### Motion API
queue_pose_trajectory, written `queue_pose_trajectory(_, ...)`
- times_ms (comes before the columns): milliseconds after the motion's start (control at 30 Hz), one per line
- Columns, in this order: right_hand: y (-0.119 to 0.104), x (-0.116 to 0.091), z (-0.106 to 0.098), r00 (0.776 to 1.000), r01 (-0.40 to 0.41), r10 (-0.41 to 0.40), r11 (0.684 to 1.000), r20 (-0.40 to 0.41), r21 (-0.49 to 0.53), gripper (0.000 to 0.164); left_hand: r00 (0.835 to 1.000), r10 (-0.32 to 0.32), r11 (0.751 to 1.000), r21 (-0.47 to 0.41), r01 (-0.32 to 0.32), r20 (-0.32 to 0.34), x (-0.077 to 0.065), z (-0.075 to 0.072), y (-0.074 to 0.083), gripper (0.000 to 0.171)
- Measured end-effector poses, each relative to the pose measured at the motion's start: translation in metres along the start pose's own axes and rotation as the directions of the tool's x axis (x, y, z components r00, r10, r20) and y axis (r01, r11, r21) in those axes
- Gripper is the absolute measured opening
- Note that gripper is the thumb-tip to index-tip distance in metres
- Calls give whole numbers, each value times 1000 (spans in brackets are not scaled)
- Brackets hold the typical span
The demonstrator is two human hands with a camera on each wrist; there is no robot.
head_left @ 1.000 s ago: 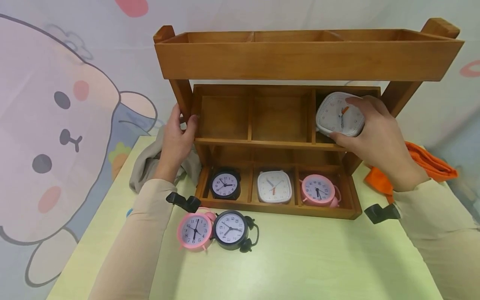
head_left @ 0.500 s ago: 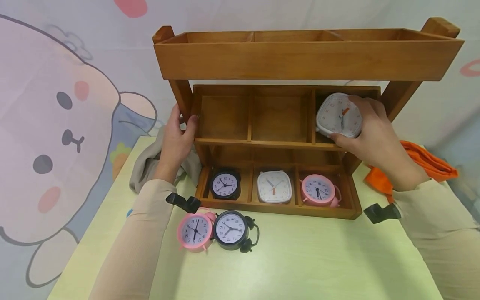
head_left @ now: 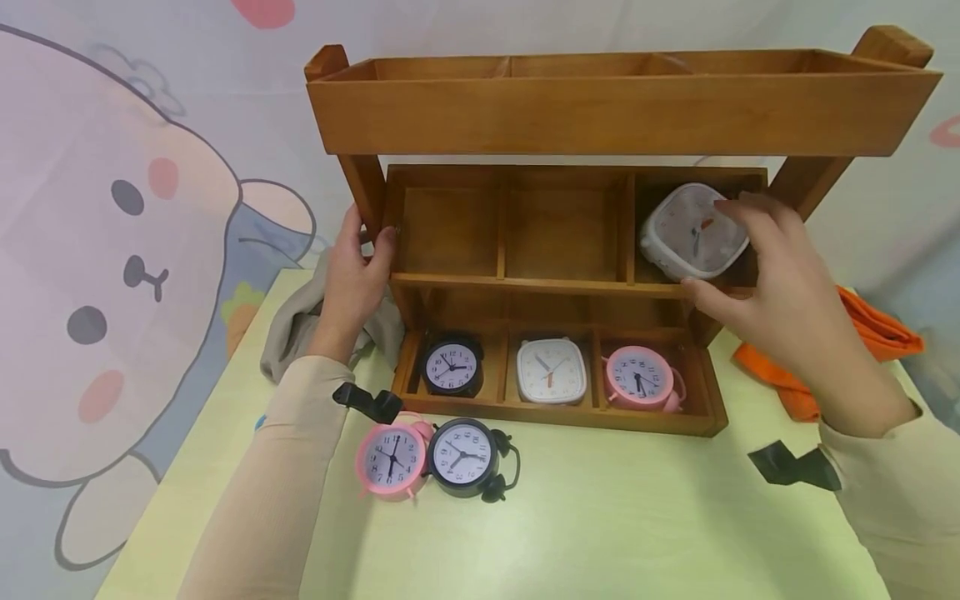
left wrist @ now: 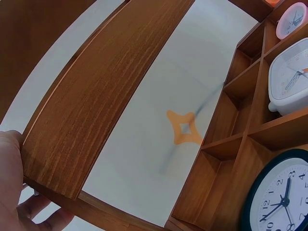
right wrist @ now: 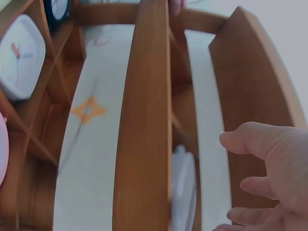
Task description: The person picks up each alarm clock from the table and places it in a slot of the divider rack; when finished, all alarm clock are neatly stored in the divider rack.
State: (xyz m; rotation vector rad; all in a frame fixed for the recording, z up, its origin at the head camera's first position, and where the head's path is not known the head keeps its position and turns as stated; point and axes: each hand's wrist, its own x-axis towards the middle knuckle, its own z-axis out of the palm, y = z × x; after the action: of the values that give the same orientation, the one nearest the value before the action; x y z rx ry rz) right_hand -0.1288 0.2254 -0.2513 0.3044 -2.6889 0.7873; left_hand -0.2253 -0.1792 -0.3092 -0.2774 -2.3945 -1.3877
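Note:
A brown three-tier wooden shelf (head_left: pixel 622 115) stands on the table. My left hand (head_left: pixel 356 271) grips its left side at the middle tier, thumb in front; the left wrist view shows fingers (left wrist: pixel 55 219) wrapping the end of the wood. In the middle tier's right compartment a white rounded-square clock (head_left: pixel 697 232) leans back, tilted. My right hand (head_left: pixel 787 283) is beside it, thumb and fingers spread; in the right wrist view its fingers (right wrist: pixel 257 185) stand apart from the white clock (right wrist: pixel 184 187).
The bottom tier holds a black clock (head_left: pixel 453 367), a white clock (head_left: pixel 551 372) and a pink alarm clock (head_left: pixel 639 378). In front lie another pink alarm clock (head_left: pixel 391 460) and a black one (head_left: pixel 462 457). Grey cloth (head_left: pixel 296 321) is at left, orange cloth (head_left: pixel 862 333) at right.
My right hand has let go of the white clock and drawn back to the right. The clock sits slightly further right and more tilted. My left hand keeps its grip.

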Motion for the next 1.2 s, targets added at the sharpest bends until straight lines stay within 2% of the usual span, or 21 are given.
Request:
queue_pose_trajectory(200, -20, -30, 6, 998, 62, -61, 998, -9, 24, 76, 1000, -6, 1000, 5, 6, 0, 0, 0, 0, 50)
queue_pose_trajectory(433, -33, -59, 32, 994, 111, -113, 991, 13, 73, 76, 1000, 7, 1000, 4, -7, 0, 1, 0, 1, 50)
queue_pose_trajectory(533, -35, -69, 53, 987, 150, -156, 983, 50, 108, 75, 1000, 5, 1000, 4, -5, -3, 1, 0, 2, 50)
queue_pose_trajectory(633, -36, -82, 82, 975, 168, -183, 978, 125, 124, 74, 1000, -1, 1000, 4, 1, -3, 0, 0, 2, 50)
queue_pose_trajectory(833, -41, -106, 136, 938, 140, -181, 978, 295, 153, 79, 1000, -6, 1000, 3, 6, -2, 0, 0, 3, 50)
queue_pose_trajectory(1000, -45, -116, 170, 912, 159, -222, 967, 344, 201, 82, 1000, -1, 1000, -2, 1, -6, 0, 0, 1, 50)
queue_pose_trajectory(1200, -46, -119, 204, 876, 176, -244, 965, 417, 195, 92, 1000, 2, 1000, -10, -2, -5, 0, 1, 0, 50)
